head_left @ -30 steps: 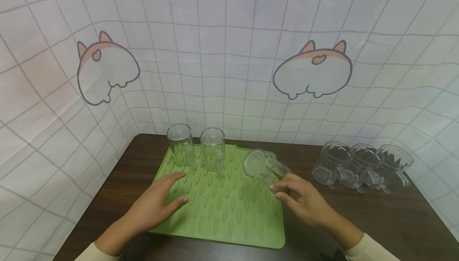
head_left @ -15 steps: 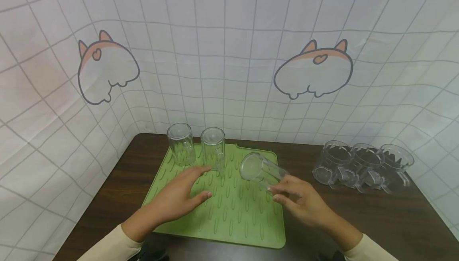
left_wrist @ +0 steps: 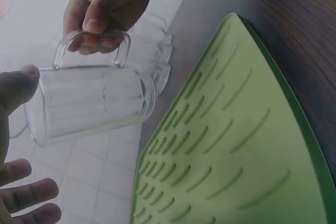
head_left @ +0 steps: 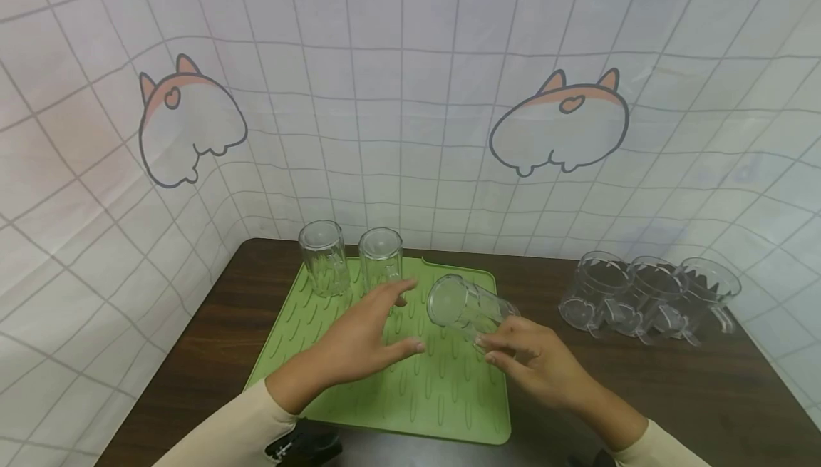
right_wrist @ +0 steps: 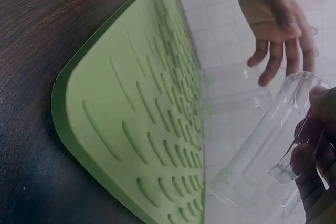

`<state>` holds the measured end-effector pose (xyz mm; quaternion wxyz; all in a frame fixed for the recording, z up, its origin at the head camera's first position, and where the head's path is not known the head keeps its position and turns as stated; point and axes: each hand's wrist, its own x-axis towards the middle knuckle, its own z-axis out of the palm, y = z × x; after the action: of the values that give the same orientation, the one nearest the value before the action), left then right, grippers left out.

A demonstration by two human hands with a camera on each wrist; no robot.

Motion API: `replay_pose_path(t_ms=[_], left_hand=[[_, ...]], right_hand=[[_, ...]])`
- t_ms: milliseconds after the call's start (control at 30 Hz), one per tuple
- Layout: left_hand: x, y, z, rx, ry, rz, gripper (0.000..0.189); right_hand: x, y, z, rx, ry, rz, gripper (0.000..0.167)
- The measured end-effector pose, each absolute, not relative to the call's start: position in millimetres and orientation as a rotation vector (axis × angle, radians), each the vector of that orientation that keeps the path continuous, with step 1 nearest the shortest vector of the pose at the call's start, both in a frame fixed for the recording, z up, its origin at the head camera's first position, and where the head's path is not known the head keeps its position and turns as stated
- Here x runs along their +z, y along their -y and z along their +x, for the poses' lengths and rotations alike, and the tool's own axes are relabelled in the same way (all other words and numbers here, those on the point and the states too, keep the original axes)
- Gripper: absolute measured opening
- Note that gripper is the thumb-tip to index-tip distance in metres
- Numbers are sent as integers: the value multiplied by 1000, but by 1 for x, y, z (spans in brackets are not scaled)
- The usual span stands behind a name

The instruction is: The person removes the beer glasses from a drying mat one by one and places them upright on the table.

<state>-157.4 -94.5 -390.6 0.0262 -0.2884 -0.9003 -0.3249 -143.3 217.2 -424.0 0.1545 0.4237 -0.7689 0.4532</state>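
My right hand (head_left: 545, 363) holds a clear glass mug (head_left: 471, 306) by its handle, over the right part of the green ridged mat (head_left: 442, 403). The mug lies tilted nearly on its side, one round end pointing left. My left hand (head_left: 353, 335) is held over the mat with fingers spread and thumb apart, facing that end. In the left wrist view, the left thumb (left_wrist: 21, 85) overlaps the edge of the mug. Two more glass mugs, one at the left (head_left: 323, 257) and one beside it (head_left: 381, 253), stand at the mat's back; my left fingers partly cover the second.
Several clear glass mugs (head_left: 648, 296) stand close together at the right of the dark wooden table (head_left: 641, 396). Behind the table hangs a white gridded curtain (head_left: 410, 132) with cartoon animal prints.
My left hand has moved right across the mat toward the held mug. The right hand has tipped the mug further onto its side and shifted it slightly left.
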Motion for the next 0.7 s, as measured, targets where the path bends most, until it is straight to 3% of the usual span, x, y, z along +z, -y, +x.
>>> replay_pose_path(t_ms=[700], left_hand=[[-385, 71, -166, -1059, 2810, -910, 95]], right_hand=[[-426, -213, -142, 1228, 2217, 1261, 33]])
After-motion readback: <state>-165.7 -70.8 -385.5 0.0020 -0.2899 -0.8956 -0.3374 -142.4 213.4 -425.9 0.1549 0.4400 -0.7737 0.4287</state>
